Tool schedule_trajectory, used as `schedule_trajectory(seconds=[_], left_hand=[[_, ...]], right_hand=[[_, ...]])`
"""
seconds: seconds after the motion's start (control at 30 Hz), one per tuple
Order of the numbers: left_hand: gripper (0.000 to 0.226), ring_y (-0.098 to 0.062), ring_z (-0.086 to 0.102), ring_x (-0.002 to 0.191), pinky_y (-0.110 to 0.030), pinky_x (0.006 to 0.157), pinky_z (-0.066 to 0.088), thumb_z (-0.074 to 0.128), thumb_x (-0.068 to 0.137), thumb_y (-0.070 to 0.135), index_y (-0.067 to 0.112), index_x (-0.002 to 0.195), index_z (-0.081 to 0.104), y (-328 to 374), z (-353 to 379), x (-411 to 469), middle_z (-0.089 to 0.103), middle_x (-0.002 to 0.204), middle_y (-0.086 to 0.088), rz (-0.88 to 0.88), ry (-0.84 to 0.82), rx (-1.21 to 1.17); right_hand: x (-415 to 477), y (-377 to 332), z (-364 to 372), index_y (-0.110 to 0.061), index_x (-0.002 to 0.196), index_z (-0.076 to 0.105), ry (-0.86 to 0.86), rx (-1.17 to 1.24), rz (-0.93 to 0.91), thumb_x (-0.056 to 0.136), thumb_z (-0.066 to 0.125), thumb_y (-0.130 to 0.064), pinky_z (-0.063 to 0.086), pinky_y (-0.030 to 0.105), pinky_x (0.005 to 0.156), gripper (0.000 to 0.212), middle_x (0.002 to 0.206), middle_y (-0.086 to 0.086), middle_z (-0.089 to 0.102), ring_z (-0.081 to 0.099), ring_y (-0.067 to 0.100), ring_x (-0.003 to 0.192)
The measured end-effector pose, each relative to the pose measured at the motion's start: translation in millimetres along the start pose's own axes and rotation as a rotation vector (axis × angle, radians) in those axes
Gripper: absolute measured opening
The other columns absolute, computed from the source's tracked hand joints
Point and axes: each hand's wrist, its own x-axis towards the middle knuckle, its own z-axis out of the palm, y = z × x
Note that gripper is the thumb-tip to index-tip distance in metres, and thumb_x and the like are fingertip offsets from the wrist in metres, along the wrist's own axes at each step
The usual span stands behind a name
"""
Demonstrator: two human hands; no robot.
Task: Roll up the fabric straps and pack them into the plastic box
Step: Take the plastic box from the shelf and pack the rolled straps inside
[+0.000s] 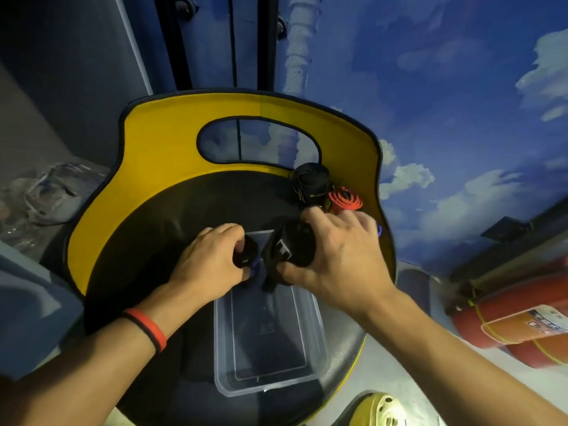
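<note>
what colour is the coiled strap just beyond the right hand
Red. The coiled strap shows best in the head view, the only one.

No word can be read in full. Yellow lettering is printed on the black rolled strap (310, 184) and dark letters on the orange label of the red fire extinguisher (519, 324), but both are too blurred to be spelled out. White marks are seen on the large black roll (290, 247) gripped by the right hand (338, 259) and on the small black roll (246, 253) gripped by the left hand (212, 259), and an embossed mark on the floor of the plastic box (319, 333); none can be made out.
</note>
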Motion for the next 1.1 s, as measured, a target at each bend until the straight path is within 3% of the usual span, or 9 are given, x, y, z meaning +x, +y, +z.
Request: schedule_trajectory(seconds=[0.17,0.37,0.53,0.6,0.77,0.83,0.93,1.0,1.1], left_hand=[[0.053,-0.015,0.05,0.087,-0.035,0.067,0.045,0.086,0.07,0.029,0.03,0.076,0.034,2,0,-6,0.056,0.096,0.013,-0.016,0.002,0.015],[0.054,-0.01,0.045,0.083,-0.021,0.058,0.027,0.085,0.074,0.03,0.033,0.078,0.031,2,1,-7,0.051,0.091,0.013,0.006,-0.006,0.041],[0.054,-0.009,0.047,0.084,-0.02,0.06,0.027,0.087,0.075,0.031,0.033,0.081,0.033,-1,-3,-6,0.05,0.092,0.014,0.007,-0.027,0.061],[0.054,-0.009,0.047,0.085,-0.021,0.062,0.029,0.087,0.075,0.033,0.033,0.081,0.034,0,-5,-6,0.05,0.092,0.014,-0.002,-0.027,0.064],[0.056,-0.009,0.046,0.084,-0.019,0.059,0.027,0.087,0.076,0.035,0.031,0.087,0.033,3,-11,-8,0.045,0.093,0.012,0.003,-0.037,0.083],[0.059,-0.011,0.049,0.086,-0.02,0.062,0.032,0.087,0.074,0.039,0.032,0.093,0.032,3,-14,-8,0.046,0.097,0.011,-0.011,-0.041,0.098],[0.066,-0.017,0.055,0.096,-0.028,0.068,0.039,0.084,0.071,0.053,0.033,0.099,0.028,5,-18,-11,0.046,0.107,0.006,-0.015,-0.061,0.219],[0.069,-0.019,0.057,0.101,-0.029,0.069,0.041,0.081,0.07,0.062,0.033,0.101,0.027,10,-19,-17,0.045,0.111,0.004,-0.05,-0.09,0.281],[0.071,-0.019,0.062,0.103,-0.03,0.066,0.04,0.075,0.071,0.072,0.031,0.109,0.032,15,-17,-25,0.049,0.116,0.002,-0.128,-0.112,0.306]], right_hand=[[11,-12,41,-0.027,0.113,0.05,-0.095,-0.108,-0.062,0.07,0.061,-0.069,0.025,0.043,0.108,0.061,0.098,-0.005,0.068,0.056,0.026,0.105],[23,-13,67,-0.027,0.121,0.052,-0.126,-0.191,-0.092,0.077,0.066,-0.066,0.021,0.047,0.115,0.06,0.111,-0.005,0.07,0.054,0.027,0.114],[25,-12,79,-0.025,0.121,0.058,-0.057,-0.222,-0.096,0.077,0.074,-0.061,0.036,0.042,0.102,0.059,0.12,0.002,0.056,0.051,0.027,0.109],[25,-13,80,-0.025,0.117,0.061,-0.035,-0.221,-0.078,0.076,0.076,-0.057,0.04,0.041,0.094,0.055,0.115,0.005,0.048,0.05,0.026,0.103],[22,-14,75,-0.022,0.131,0.053,-0.135,-0.104,-0.098,0.085,0.074,-0.044,0.049,0.036,0.081,0.055,0.116,0.004,0.046,0.057,0.024,0.098],[19,-13,74,-0.021,0.136,0.047,-0.14,-0.076,-0.134,0.085,0.073,-0.027,0.047,0.031,0.071,0.058,0.118,0.004,0.046,0.058,0.023,0.093],[17,-9,79,-0.019,0.121,0.055,-0.061,-0.039,-0.196,0.078,0.074,-0.01,0.038,0.026,0.061,0.048,0.114,0.003,0.05,0.057,0.02,0.078],[20,-10,87,-0.019,0.115,0.056,-0.021,-0.014,-0.251,0.076,0.077,-0.011,0.041,0.027,0.066,0.045,0.113,0.003,0.05,0.057,0.021,0.078],[29,-18,100,-0.017,0.113,0.053,-0.016,0.04,-0.311,0.074,0.077,-0.011,0.045,0.029,0.085,0.046,0.114,0.004,0.047,0.054,0.024,0.092]])
